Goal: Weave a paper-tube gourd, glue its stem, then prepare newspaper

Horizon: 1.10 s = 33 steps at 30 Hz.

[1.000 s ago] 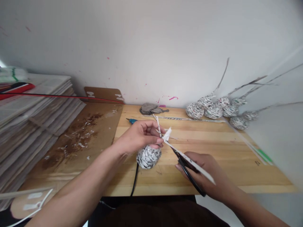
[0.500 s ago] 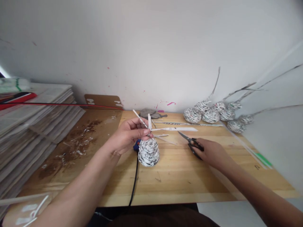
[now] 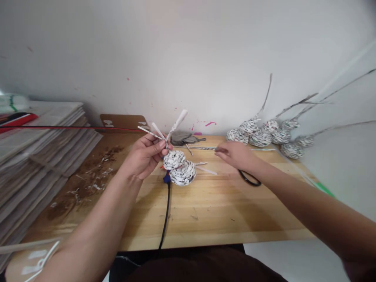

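My left hand (image 3: 149, 154) pinches the neck of a woven paper gourd (image 3: 182, 172), whose small upper ball and larger lower ball hang tilted down to the right. Several paper ends fan out above my fingertips. Over the table's right half, my right hand (image 3: 233, 153) has its thumb and fingers pressed together at a thin patterned paper rod (image 3: 204, 148); whether it grips the rod is hard to tell. Black scissors (image 3: 249, 179) lie on the wood below my right hand, mostly hidden by the hand and wrist.
Several finished woven gourds (image 3: 261, 137) with long stems stand at the back right by the wall. A grey cloth (image 3: 183, 138) lies at the back. Left is a tall paper stack (image 3: 53, 145). A blue tool (image 3: 167, 177) with a black cord sits behind the gourd.
My right hand has let go of the scissors and moved up and left to the rod. My left hand has moved left and up, tilting the gourd, with its paper ends spread out.
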Motion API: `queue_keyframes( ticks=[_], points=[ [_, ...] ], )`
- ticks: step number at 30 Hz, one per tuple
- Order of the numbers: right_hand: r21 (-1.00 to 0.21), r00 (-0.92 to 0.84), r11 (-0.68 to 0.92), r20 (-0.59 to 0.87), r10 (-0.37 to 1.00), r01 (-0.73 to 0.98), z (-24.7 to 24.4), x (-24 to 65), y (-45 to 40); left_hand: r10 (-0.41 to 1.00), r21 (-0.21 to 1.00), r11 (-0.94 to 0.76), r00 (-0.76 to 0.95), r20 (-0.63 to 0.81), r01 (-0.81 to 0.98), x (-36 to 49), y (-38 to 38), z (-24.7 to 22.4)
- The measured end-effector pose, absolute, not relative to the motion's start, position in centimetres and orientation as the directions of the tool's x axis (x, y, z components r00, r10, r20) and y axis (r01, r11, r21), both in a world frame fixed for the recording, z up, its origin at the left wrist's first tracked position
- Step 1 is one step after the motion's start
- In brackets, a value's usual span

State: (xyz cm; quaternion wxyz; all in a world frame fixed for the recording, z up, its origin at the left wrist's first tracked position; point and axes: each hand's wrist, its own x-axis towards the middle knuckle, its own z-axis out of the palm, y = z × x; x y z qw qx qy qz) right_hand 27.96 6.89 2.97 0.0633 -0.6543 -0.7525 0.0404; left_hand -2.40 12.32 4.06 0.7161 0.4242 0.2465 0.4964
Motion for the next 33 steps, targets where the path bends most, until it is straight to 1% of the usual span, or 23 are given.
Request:
queue_keyframes(
  ticks=[3, 8, 11, 15, 19, 23, 26, 29, 32, 33],
  points=[
    [-0.156, -0.162, 0.166, 0.039, 0.986, 0.974, 1.9, 25.0, 11.6, 0.925, 0.854, 0.110, 0.366, 0.098, -0.508, -2.6, 12.7, 3.7],
    [-0.143, -0.130, 0.124, -0.034, 0.991, 0.982, 0.1, 23.0, 16.5, 0.949, 0.842, 0.026, 0.278, 0.148, -0.539, -3.3, 13.7, 3.6],
    [-0.124, -0.132, 0.123, -0.062, 0.989, 0.985, 0.2, 22.8, 16.9, 0.963, 0.838, -0.007, 0.222, 0.152, -0.545, -3.5, 14.0, 3.8],
    [-0.113, -0.139, 0.133, -0.047, 0.989, 0.985, 1.0, 22.1, 15.9, 0.967, 0.823, -0.031, 0.192, 0.169, -0.568, -3.7, 14.1, 3.8],
    [-0.120, -0.104, 0.096, -0.057, 0.993, 0.988, 0.6, 20.2, 15.1, 0.965, 0.816, -0.025, 0.199, 0.171, -0.578, -3.5, 14.2, 3.7],
    [-0.135, -0.056, 0.045, -0.074, 0.996, 0.990, -0.6, 18.9, 15.4, 0.958, 0.820, 0.019, 0.244, 0.148, -0.572, -3.2, 14.0, 3.5],
    [-0.173, -0.082, 0.065, -0.088, 0.993, 0.983, -0.7, 19.5, 14.9, 0.945, 0.834, 0.084, 0.309, 0.107, -0.545, -2.7, 13.5, 3.3],
    [-0.245, -0.143, 0.118, -0.085, 0.986, 0.962, 0.5, 20.6, 13.2, 0.920, 0.853, 0.157, 0.388, 0.057, -0.497, -2.1, 12.7, 3.2],
    [-0.334, -0.156, 0.149, 0.006, 0.988, 0.931, 2.3, 21.0, 10.9, 0.908, 0.862, 0.196, 0.419, 0.020, -0.468, -1.3, 11.9, 3.2],
    [-0.389, -0.152, 0.158, 0.046, 0.987, 0.907, 2.9, 20.8, 10.0, 0.908, 0.862, 0.202, 0.419, 0.013, -0.465, -1.1, 11.7, 3.2]
  ],
)
